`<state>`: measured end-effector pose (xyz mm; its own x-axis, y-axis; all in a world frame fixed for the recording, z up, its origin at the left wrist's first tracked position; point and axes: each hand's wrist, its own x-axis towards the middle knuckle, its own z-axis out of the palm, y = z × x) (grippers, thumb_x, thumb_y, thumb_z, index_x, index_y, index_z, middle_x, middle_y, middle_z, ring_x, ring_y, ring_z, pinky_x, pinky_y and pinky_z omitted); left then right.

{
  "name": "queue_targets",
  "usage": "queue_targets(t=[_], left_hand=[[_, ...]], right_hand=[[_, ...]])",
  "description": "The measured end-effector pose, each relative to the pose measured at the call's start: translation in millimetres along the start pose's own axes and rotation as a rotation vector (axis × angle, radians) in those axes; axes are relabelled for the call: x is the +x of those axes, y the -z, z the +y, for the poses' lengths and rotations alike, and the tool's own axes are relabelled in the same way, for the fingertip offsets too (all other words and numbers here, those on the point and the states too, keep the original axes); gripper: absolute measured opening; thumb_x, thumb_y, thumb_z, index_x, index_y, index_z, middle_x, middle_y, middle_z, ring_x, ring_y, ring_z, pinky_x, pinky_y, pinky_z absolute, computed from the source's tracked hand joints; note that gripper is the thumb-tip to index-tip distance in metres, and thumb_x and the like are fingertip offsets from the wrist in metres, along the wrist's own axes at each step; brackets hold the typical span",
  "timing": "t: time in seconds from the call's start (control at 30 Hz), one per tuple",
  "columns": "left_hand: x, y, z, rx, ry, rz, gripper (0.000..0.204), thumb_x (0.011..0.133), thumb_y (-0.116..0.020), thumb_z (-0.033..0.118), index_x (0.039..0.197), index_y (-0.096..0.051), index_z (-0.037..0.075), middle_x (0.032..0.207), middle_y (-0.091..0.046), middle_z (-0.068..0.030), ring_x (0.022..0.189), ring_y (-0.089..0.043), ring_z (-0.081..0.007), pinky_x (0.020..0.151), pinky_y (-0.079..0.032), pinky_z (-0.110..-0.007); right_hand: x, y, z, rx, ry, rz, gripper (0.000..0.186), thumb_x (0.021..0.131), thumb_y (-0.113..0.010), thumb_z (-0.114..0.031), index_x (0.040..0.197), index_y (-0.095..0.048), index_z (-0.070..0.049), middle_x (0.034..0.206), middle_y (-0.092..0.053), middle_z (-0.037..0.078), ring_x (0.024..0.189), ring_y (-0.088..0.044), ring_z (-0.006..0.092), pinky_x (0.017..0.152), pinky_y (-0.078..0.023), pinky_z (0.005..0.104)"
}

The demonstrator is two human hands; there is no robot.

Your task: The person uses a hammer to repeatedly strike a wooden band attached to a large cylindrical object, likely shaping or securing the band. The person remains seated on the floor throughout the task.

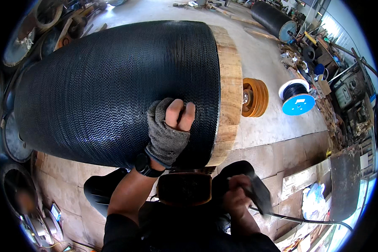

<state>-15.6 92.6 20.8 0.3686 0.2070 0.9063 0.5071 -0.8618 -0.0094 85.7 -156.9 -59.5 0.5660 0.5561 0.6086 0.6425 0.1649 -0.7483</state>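
A big wooden roller (122, 84) lies crosswise in front of me, covered in close rows of black, toothed-looking winding, with a bare wood band (229, 96) at its right end. My left hand (170, 130), in a grey fingerless glove, rests on the winding near that band. Its fingers are curled, and whatever they may pinch is hidden. Over my right thigh, my right hand (238, 193) is closed and smeared by motion. Beside it shows a dark, flat, blurred thing (259, 195) that the hand seems to grip; its kind cannot be made out.
Past the roller's right end sits an orange grooved pulley (256, 97). A blue-flanged spool (298, 104) of black cable stands farther right. Another black roller (273, 20) lies at the far right. Scrap lines the right wall, and round drums (17, 143) crowd the left.
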Motion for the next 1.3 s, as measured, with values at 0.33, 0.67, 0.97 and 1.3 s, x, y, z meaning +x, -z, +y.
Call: queue_targets(t=[0.33,0.67,0.97,1.3], left_hand=[[4.6,-0.9,-6.6,-0.041,-0.051,0.023,0.04,0.077,-0.067,0.004,0.117,-0.063,0.008,0.105,-0.054,-0.0092,0.089,-0.058,-0.0257,0.075,-0.049,-0.044],[11.9,-1.1,-4.3,-0.022,-0.03,-0.009,0.041,0.077,-0.067,0.004,0.118,-0.062,0.007,0.104,-0.054,-0.0096,0.088,-0.058,-0.0249,0.076,-0.049,-0.043],[17.7,-5.8,-9.2,-0.002,-0.014,-0.032,0.046,0.076,-0.064,-0.003,0.12,-0.064,0.012,0.11,-0.053,-0.0082,0.096,-0.056,-0.0253,0.083,-0.048,-0.042],[10.1,4.2,17.1,-0.187,-0.033,0.044,0.031,0.087,-0.053,-0.004,0.117,-0.057,-0.002,0.09,-0.059,-0.0118,0.081,-0.058,-0.0262,0.078,-0.049,-0.039]], right_hand=[[-4.3,17.5,-1.9,-0.353,-0.209,-0.309,0.015,0.095,-0.05,-0.011,0.093,-0.057,0.002,0.072,-0.059,0.014,0.054,-0.055,0.027,0.051,-0.046,0.0375],[1.3,-3.6,1.8,-0.283,0.034,-0.021,0.013,0.092,-0.059,-0.005,0.091,-0.058,0.008,0.084,-0.064,0.026,0.067,-0.065,0.0421,0.058,-0.054,0.0452],[15.4,9.5,-12.7,-0.131,-0.097,-0.212,0.023,0.09,-0.06,-0.009,0.108,-0.058,0.005,0.076,-0.065,0.018,0.067,-0.067,0.0327,0.059,-0.053,0.039],[-17.2,-3.3,12.4,-0.268,-0.28,-0.188,0.023,0.091,-0.065,-0.009,0.106,-0.052,0.001,0.08,-0.063,0.026,0.071,-0.064,0.0445,0.058,-0.051,0.0468]])
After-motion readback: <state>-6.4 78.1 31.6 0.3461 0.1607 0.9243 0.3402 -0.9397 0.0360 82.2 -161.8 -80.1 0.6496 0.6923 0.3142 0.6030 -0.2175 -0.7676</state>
